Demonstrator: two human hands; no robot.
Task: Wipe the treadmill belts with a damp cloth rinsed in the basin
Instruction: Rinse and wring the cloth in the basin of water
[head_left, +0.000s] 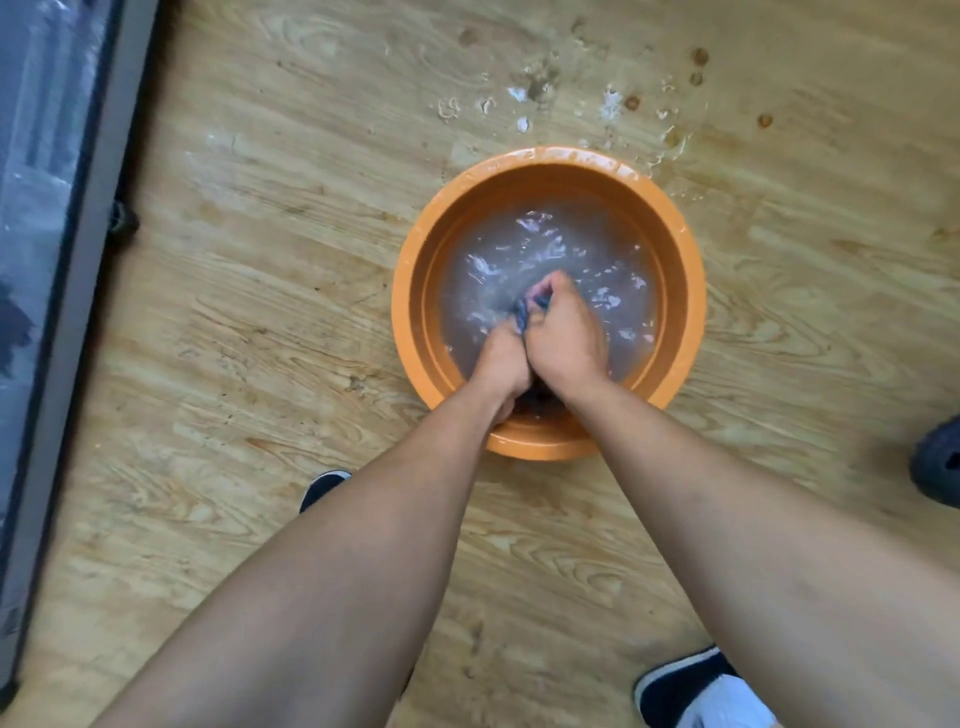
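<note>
An orange round basin (415, 270) of cloudy, rippling water stands on the wooden floor. Both my hands are inside it, pressed together over the water. My left hand (501, 358) and my right hand (563, 332) grip a small dark blue cloth (524, 312) between them; only a bunched bit of it shows between the fingers. At the far left edge lies the treadmill belt (31, 208), dark and shiny, with its grey side rail (88, 234).
Water splashes and wet spots (545, 98) mark the floor beyond the basin. My two dark shoes, one (322, 488) and the other (680, 686), stand near the basin. Another dark shoe (937, 462) sits at the right edge.
</note>
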